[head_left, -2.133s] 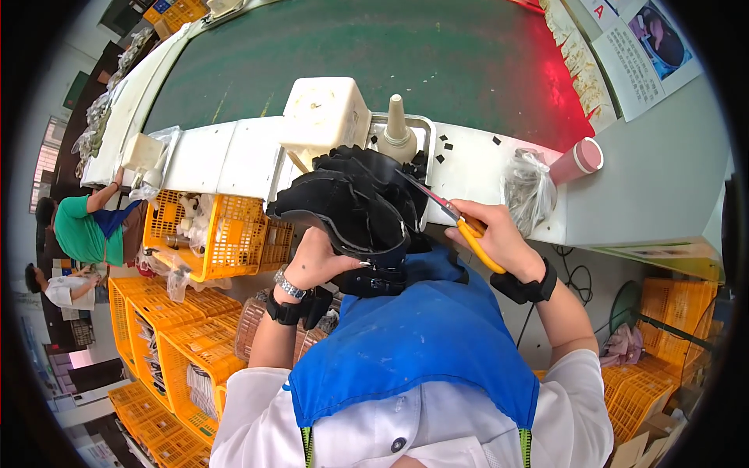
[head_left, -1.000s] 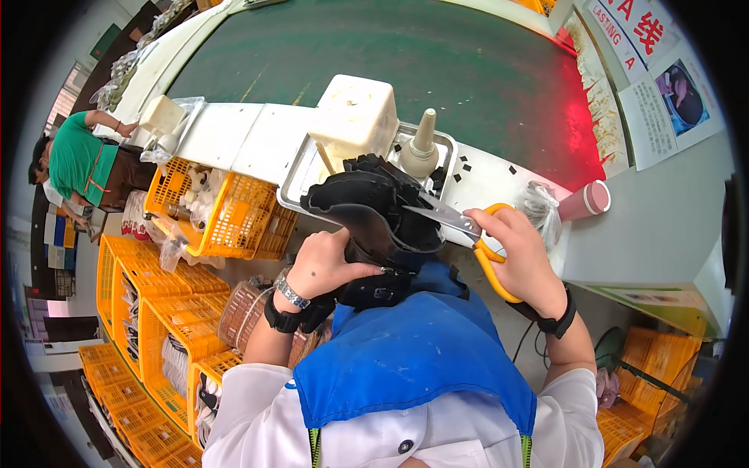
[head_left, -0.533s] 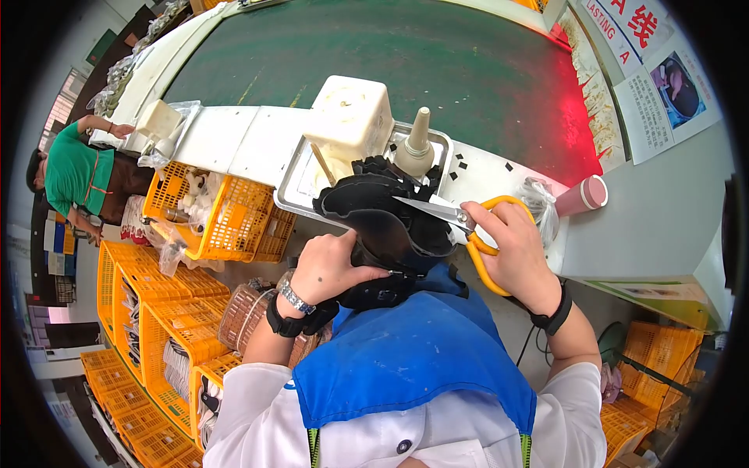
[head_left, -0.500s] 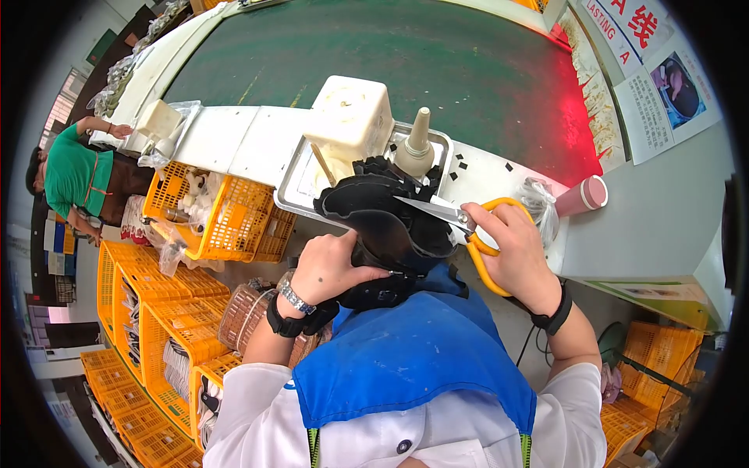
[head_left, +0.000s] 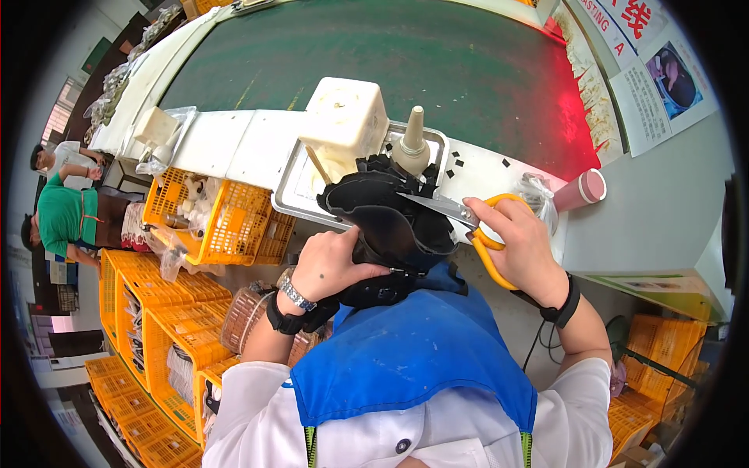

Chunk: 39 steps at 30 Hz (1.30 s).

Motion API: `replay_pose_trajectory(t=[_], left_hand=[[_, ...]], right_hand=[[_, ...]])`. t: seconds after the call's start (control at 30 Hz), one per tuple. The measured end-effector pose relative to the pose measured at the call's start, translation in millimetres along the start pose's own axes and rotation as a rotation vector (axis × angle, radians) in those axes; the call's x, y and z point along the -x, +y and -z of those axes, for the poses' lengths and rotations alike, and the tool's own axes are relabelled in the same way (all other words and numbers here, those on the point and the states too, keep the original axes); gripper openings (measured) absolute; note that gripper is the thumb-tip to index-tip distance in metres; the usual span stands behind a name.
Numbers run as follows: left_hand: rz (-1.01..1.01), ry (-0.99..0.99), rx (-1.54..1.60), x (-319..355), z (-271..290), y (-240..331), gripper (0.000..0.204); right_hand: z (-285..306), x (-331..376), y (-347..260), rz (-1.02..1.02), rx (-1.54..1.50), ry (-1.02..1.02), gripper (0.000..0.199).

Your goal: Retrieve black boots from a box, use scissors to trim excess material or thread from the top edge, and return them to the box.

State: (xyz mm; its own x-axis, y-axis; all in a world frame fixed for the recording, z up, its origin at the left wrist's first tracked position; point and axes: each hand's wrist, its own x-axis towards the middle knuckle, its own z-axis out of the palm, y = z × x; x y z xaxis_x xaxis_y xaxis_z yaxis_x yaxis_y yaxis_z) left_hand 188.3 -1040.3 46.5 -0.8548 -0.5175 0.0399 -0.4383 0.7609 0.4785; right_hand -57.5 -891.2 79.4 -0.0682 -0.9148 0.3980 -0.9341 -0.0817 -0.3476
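Note:
My left hand (head_left: 331, 269) grips a black boot upper (head_left: 378, 226) with a strap and buckle, holding it over my blue apron (head_left: 406, 351). Its thumb presses along the near side, and the lower fingers are hidden behind the black material. In my right hand (head_left: 527, 246) is a pair of scissors (head_left: 445, 207) with orange handles, the fingers through the loops. The blades point left, their tips at the jagged upper edge of the boot upper. Whether they are biting into the material I cannot tell.
Beyond the upper, a metal tray (head_left: 286, 196) holds a cream block-shaped container (head_left: 343, 117) and a pale nozzle bottle (head_left: 411, 144). Black scraps (head_left: 458, 164) and a pink cup (head_left: 581, 191) lie right. A green conveyor belt (head_left: 374, 54) runs behind; orange crates (head_left: 234, 226) and two people stand left.
My right hand and the scissors have shifted slightly right and down. My left hand keeps its grip on the boot upper. A second person in white has come into view at the far left.

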Motion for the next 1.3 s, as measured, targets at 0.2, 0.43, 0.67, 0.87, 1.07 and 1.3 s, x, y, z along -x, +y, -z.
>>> replay_pose_trajectory(t=[0.2, 0.43, 0.67, 0.87, 1.07, 1.3], left_hand=[[-0.003, -0.008, 0.001, -4, 4, 5, 0.057], [0.011, -0.038, 0.007, -5, 2, 0, 0.058], [0.024, -0.074, 0.001, -5, 4, 2, 0.060], [0.036, -0.088, -0.013, -8, 8, 7, 0.060], [0.070, -0.120, -0.028, -10, 9, 7, 0.059], [0.045, -0.101, -0.030, -8, 8, 7, 0.059]], right_hand=[[-7, 5, 4, -0.054, -0.051, -0.019, 0.050], [-14, -2, 4, 0.044, 0.177, 0.156, 0.056], [-16, 4, 6, 0.023, 0.187, 0.124, 0.057], [-11, 4, 15, 0.029, 0.170, 0.074, 0.051], [-2, 3, 24, -0.030, 0.094, 0.043, 0.043], [4, 1, 17, -0.051, -0.124, -0.109, 0.047]])
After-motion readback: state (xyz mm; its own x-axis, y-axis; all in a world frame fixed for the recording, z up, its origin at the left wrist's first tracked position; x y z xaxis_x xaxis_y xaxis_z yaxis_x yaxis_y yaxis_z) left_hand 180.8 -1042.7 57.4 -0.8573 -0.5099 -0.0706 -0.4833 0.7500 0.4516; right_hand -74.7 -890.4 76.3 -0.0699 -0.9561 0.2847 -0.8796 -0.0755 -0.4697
